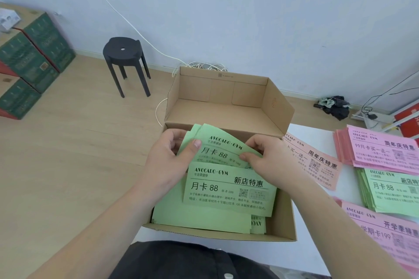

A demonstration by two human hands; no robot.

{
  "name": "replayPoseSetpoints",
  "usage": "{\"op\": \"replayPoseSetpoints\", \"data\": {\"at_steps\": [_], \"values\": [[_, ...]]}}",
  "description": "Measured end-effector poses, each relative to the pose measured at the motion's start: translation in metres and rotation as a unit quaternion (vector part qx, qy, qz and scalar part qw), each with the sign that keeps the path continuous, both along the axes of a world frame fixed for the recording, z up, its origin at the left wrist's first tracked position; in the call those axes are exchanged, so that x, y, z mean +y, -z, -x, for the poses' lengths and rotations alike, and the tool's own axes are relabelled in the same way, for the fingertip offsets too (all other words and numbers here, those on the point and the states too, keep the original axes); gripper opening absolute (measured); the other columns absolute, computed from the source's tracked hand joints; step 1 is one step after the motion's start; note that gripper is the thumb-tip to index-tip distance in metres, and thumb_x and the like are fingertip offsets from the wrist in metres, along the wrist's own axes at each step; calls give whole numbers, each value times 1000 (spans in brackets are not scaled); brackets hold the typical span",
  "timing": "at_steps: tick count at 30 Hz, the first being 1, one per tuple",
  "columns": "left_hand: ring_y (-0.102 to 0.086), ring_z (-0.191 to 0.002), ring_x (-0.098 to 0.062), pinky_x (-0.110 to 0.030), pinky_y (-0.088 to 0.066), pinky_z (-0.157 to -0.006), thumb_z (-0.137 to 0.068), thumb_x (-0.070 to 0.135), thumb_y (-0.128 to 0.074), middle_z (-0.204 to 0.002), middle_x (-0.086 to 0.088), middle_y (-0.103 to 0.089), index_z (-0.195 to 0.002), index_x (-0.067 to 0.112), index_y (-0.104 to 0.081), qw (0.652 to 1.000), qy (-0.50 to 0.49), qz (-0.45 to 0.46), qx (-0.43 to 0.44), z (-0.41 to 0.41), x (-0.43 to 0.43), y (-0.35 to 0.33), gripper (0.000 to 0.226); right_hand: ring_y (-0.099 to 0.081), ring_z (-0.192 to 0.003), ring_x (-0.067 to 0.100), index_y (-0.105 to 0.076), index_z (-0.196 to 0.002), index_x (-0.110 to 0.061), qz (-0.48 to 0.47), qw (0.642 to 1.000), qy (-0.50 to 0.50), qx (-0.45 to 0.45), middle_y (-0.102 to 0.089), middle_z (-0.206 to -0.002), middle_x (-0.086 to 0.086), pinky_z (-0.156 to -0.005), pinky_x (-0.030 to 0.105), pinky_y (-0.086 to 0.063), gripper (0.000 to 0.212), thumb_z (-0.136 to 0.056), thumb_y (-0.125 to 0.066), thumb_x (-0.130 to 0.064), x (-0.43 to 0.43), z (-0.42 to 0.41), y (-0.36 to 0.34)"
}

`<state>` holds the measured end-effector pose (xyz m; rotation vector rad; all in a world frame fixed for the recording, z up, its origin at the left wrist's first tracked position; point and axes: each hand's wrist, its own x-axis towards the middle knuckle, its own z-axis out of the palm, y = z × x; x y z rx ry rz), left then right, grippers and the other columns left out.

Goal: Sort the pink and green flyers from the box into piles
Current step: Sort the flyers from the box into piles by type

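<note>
An open cardboard box [281,217] sits in front of me with green flyers [204,217] lying inside. My left hand [167,161] and my right hand [269,158] both grip a small bunch of green flyers [217,145], lifted above the box's middle. Another green flyer [229,188] lies flat just below the held ones. On the white table to the right are a pink pile [383,149], a green pile [392,190], a second pink pile [385,233] and a salmon flyer [317,163] beside the box.
The box's lid [226,90] stands open at the back. A black stool [124,61] stands on the wooden floor to the left, with stacked green cartons [29,61] beyond it. White cable [204,67] and dark clutter [335,106] lie along the wall.
</note>
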<state>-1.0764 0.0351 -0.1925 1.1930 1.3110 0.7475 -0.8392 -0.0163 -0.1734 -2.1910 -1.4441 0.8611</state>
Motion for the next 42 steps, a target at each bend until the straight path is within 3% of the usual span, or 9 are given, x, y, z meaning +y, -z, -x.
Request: {"op": "replayPoseSetpoints", "data": {"at_steps": [3, 7, 13, 17, 22, 25, 32, 37, 42], "values": [[-69, -107, -5, -43, -61, -89, -81, 37, -84, -122, 18, -67, -136, 36, -53, 998, 14, -40, 52, 7, -6, 5, 63, -65, -61, 11, -67, -79, -30, -8, 1000, 2, 1, -75, -75, -13, -63, 33, -54, 19, -95, -71, -21, -1, -2, -2], [-57, -107, 0, -22, -48, -91, -85, 13, -81, -121, 12, -54, -118, 27, -58, 940, -42, -283, 185, 18, -29, -9, 42, -60, -55, 2, -66, -83, -30, 7, 1000, -13, -1, -73, -75, -14, -55, 26, -50, 16, -96, -68, -21, -3, -4, -3], [-55, -122, 5, -33, -49, -108, -84, 24, -84, -126, 30, -57, -137, 39, -50, 975, 105, -100, 168, 8, -29, 4, 65, -73, -75, 7, -59, -84, -24, 54, 998, -24, 38, -76, -84, -21, -65, 31, -62, 25, -83, -83, -15, -1, 6, -4], [-51, -115, 19, -7, -44, -96, -81, 18, -87, -122, 32, -55, -148, 35, -44, 983, 125, -54, 119, -1, -19, 10, 81, -76, -83, 23, -57, -91, -22, 71, 995, -33, 65, -79, -87, -14, -73, 44, -63, 35, -78, -87, -9, 3, 8, -7], [-67, -92, -1, -16, -52, -78, -87, 15, -80, -100, 19, -72, -107, 38, -69, 973, 180, -90, 112, -3, -11, 3, 32, -73, -74, 8, -66, -89, -25, 56, 995, -31, 81, -77, -84, -13, -68, 31, -60, 34, -71, -92, -12, 0, -2, -17], [-63, -100, -5, -20, -47, -81, -87, 3, -76, -100, 18, -65, -87, 35, -73, 946, 229, -168, 156, 9, -16, 12, 32, -66, -73, 13, -75, -88, -31, 46, 994, -61, 80, -76, -86, -3, -70, 33, -53, 30, -66, -95, -27, -2, -4, -15], [-57, -90, 16, -6, -39, -72, -95, 15, -69, -92, 47, -61, -85, 53, -62, 913, 306, -144, 227, 19, -25, -1, 40, -66, -103, -3, -70, -112, -46, 42, 995, -86, 24, -72, -106, -26, -93, 36, -57, 40, -79, -84, -29, -4, -6, -10], [-70, -79, 9, -8, -49, -64, -99, 22, -69, -92, 26, -77, -104, 32, -77, 984, 157, -27, 83, 13, -18, -14, 13, -52, -123, 4, -61, -130, -45, -25, 992, -118, -42, -55, -129, -28, -108, 36, -45, 69, -69, -91, -45, -8, 0, -11], [-74, -71, -2, -14, -53, -58, -89, 21, -80, -88, 13, -80, -98, 25, -81, 995, 94, -12, 2, 9, -19, -28, 10, -56, -68, -1, -69, -84, -31, -77, 996, -31, -11, -65, -78, -26, -67, 20, -45, 23, -78, -88, -42, -6, 5, -21]]}}
